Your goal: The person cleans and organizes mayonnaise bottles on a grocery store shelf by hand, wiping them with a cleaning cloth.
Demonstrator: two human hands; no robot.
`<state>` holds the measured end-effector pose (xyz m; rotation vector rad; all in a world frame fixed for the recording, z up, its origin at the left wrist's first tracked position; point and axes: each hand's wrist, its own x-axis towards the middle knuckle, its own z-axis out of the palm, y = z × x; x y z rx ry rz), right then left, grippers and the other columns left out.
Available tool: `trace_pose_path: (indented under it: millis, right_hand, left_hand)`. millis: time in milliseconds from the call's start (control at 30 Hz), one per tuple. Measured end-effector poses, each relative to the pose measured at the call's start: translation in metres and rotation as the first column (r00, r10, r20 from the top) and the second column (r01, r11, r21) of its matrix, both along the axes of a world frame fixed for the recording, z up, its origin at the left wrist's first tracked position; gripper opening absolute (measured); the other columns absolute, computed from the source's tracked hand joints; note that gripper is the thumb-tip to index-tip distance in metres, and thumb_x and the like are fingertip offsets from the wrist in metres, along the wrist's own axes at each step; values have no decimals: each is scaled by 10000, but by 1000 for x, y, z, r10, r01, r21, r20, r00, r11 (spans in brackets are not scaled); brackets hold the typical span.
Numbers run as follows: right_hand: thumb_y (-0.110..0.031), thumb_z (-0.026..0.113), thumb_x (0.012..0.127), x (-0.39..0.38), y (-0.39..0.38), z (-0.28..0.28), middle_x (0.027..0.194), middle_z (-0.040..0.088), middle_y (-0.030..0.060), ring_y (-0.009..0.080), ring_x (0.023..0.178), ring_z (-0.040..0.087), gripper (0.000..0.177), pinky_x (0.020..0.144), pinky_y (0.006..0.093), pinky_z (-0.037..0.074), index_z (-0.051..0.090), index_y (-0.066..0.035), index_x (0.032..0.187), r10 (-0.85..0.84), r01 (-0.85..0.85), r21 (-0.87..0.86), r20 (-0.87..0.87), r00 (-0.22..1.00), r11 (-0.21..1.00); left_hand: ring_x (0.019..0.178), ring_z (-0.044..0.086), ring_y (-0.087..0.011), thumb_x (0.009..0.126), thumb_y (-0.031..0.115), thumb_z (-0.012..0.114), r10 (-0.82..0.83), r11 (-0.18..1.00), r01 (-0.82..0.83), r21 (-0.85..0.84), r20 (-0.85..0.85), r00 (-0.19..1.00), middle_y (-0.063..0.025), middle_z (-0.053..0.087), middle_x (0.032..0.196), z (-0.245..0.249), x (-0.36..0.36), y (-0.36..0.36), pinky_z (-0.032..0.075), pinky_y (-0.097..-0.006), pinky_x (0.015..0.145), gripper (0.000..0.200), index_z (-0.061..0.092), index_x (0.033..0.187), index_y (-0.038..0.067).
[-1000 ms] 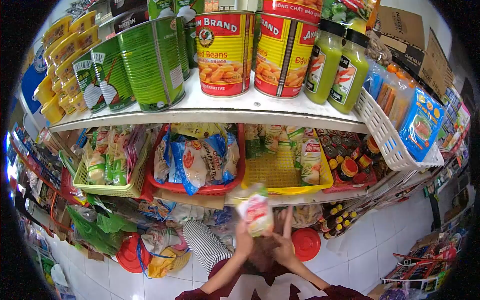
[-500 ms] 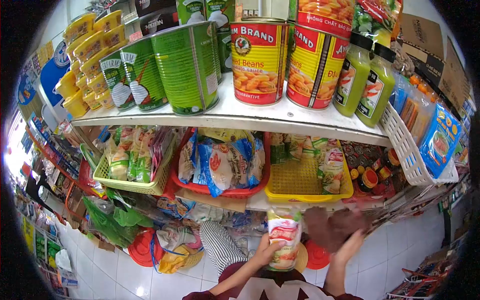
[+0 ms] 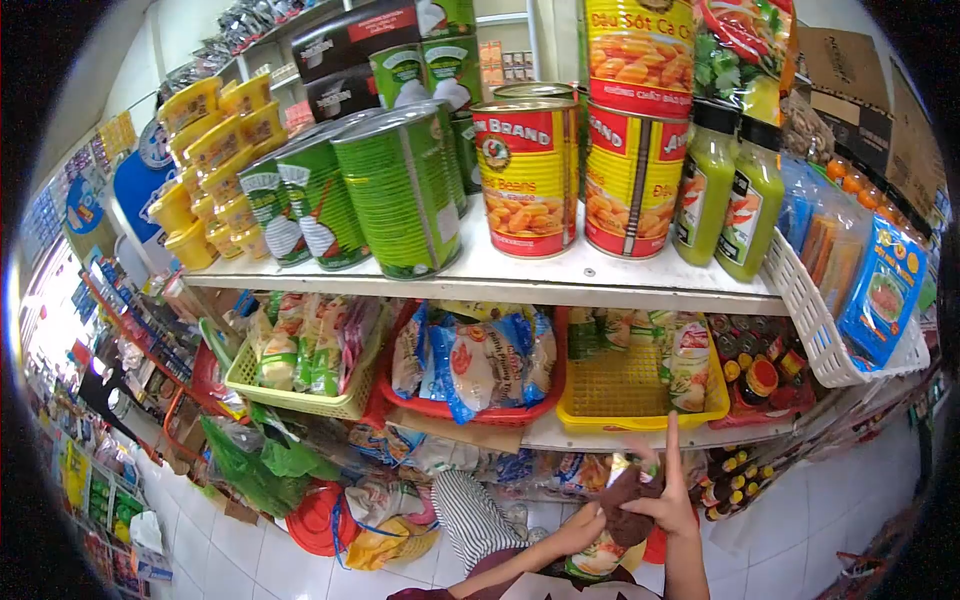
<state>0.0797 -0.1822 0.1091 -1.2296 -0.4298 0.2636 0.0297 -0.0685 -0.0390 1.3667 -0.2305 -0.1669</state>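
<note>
Low in the view, my left hand (image 3: 580, 530) grips a seasoning packet (image 3: 598, 558) with a green, white and red print, held upright in front of my body. My right hand (image 3: 672, 505) is closed on a dark brown cloth (image 3: 630, 510), one finger pointing up. The cloth lies against the packet and covers its middle. Beyond my hands, a yellow basket (image 3: 610, 418) on the lower shelf holds similar packets at its back and right side.
Above is a white shelf (image 3: 520, 285) with green coconut cream cans (image 3: 400, 200), baked beans cans (image 3: 525, 180) and green sauce bottles (image 3: 748, 205). A red basket (image 3: 470, 408) of bagged snacks and a pale green basket (image 3: 300, 395) stand left of the yellow one.
My right hand has brought the brown cloth leftward onto the packet. The packet now sits lower and more to the right in view, and the view has tilted up slightly.
</note>
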Motion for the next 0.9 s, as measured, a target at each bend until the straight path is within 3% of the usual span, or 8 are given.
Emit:
trace_pose_path:
  millis: [100,167,233,333,433,567,700,900]
  right_hand:
    - [-28,660,537,16,-24,-51,1149,435,163,219,995,462,733,821,317,391,358,18,1204,67,8,-311,228,971,950]
    - [-79,619,553,8,-24,-58,1054,482,151,208,931,473,563,813,300,382,467,24,1085,-9,6,-263,-13,1000,965]
    - [-115,600,632,-4,-15,-70,1023,471,121,185,892,467,486,806,300,378,452,25,1073,-357,333,-340,-7,934,879]
    - [-193,532,751,7,-10,-98,980,472,96,167,849,473,398,730,292,397,434,9,1079,-413,397,-113,-256,874,911]
    - [-249,442,826,23,-3,-119,900,520,60,138,745,501,291,570,238,425,477,-28,1013,-578,605,-6,-303,758,796]
    - [-308,406,842,37,-7,-97,968,492,98,171,851,484,377,702,292,413,439,-5,1063,-361,497,184,-485,796,848]
    - [-306,394,846,23,25,-72,1032,462,126,213,920,465,390,759,329,393,428,7,1077,-468,472,18,176,866,881]
    - [-303,322,872,-5,52,-49,1170,388,183,321,1080,381,449,905,398,296,343,32,1170,-125,744,-343,861,493,573]
  left_hand:
    - [952,444,-183,862,228,312,-154,988,154,-2,58,986,-116,496,1011,-2,6,7,334,-301,846,358,398,1096,-29]
    - [907,466,-191,860,269,340,-205,962,204,183,-17,979,-126,515,962,29,5,20,356,-306,812,367,424,1061,-27]
    - [864,504,-227,855,326,366,-215,888,253,383,-141,966,-156,537,917,22,10,19,385,-316,773,397,453,1033,-19]
    - [808,537,-321,806,405,418,132,895,-161,415,98,986,-203,541,829,1,2,7,417,-366,669,449,483,964,-10]
    - [759,535,-330,765,431,478,264,712,-201,672,8,964,-190,546,814,83,-18,41,416,-383,663,506,469,1015,-10]
    - [751,534,-326,674,516,539,284,338,-529,778,451,846,-207,537,812,71,-52,53,387,-406,711,664,445,1050,-22]
    - [807,534,-344,660,520,553,303,725,-263,636,47,952,-232,543,856,81,-68,53,418,-387,684,747,372,1125,-37]
    - [785,557,-276,679,421,610,438,863,-402,307,-58,897,-213,563,889,75,-64,45,423,-338,702,675,408,1127,-43]
